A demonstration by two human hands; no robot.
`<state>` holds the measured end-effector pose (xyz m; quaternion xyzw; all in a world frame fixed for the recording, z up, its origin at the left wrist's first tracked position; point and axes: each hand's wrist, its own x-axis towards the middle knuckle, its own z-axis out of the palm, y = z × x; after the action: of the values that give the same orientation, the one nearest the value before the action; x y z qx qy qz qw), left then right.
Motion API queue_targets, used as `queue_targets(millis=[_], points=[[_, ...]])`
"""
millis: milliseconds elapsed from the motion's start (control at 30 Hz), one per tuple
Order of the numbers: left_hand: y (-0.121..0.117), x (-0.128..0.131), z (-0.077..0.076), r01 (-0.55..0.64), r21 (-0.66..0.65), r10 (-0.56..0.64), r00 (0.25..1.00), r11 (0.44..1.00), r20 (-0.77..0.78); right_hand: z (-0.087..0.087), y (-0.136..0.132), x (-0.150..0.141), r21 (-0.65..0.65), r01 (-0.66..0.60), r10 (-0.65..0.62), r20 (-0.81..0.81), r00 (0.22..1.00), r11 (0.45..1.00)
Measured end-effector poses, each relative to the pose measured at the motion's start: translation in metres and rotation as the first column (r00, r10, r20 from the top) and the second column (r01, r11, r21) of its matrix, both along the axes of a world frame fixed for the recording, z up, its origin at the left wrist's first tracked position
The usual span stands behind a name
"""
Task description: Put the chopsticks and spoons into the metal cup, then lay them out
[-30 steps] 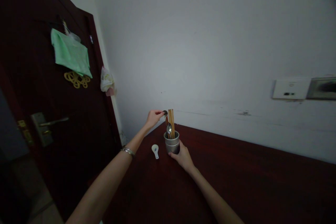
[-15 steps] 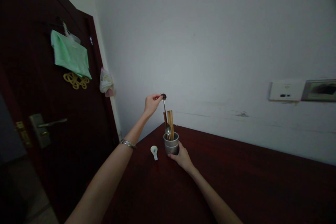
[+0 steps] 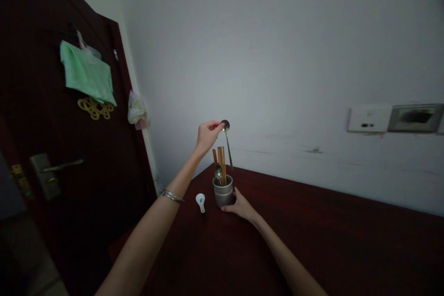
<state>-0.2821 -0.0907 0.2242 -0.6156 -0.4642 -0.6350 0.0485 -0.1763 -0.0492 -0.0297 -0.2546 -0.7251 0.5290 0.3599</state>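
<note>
Dark reddish-brown counter (image 3: pixel 312 236), smooth, runs along a scuffed white wall (image 3: pixel 260 55) & carries a round, banded metal cup (image 3: pixel 222 193) w/ upright wooden chopsticks (image 3: pixel 222 162) plus a shiny metal spoon (image 3: pixel 218 172), bowl up, inside. R hand (image 3: pixel 241 206) is curled round the cup's lower side; L hand (image 3: pixel 208 136) pinches the bowl of a 2nd metal spoon (image 3: pixel 228 143) above it, thin straight handle hanging down nr. the rim. White short-handled soup spoon (image 3: pixel 200 201), w/ small blue mark, lies on the counter, L of cup.
</note>
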Motion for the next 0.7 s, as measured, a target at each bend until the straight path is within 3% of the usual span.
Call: queue_targets(millis=[133, 233, 367, 500, 700], points=[[0.002, 0.015, -0.009, 0.044, -0.093, -0.038, 0.997, 0.995, 0.065, 0.018, 0.017, 0.034, -0.327, -0.072, 0.057, -0.055, 0.997, 0.942], [0.004, 0.028, -0.021, 0.071, -0.182, -0.052, 0.993, 0.981, 0.108, 0.041, 0.03, 0.065, -0.409, -0.062, -0.007, -0.165, 0.986, 0.91], [0.004, 0.042, -0.044, 0.09, -0.299, -0.044, 0.987, 0.95, 0.156, 0.078, 0.034, 0.098, -0.357, -0.207, 0.088, -0.321, 0.943, 0.911], [0.005, 0.048, -0.069, 0.1, -0.325, -0.024, 0.973, 0.94, 0.23, 0.105, 0.022, 0.111, -0.264, -0.267, 0.196, -0.264, 0.944, 0.927], [0.007, 0.044, -0.093, 0.098, -0.267, 0.002, 0.937, 0.959, 0.348, 0.109, 0.014, 0.105, -0.233, -0.289, 0.276, -0.085, 0.957, 0.928]])
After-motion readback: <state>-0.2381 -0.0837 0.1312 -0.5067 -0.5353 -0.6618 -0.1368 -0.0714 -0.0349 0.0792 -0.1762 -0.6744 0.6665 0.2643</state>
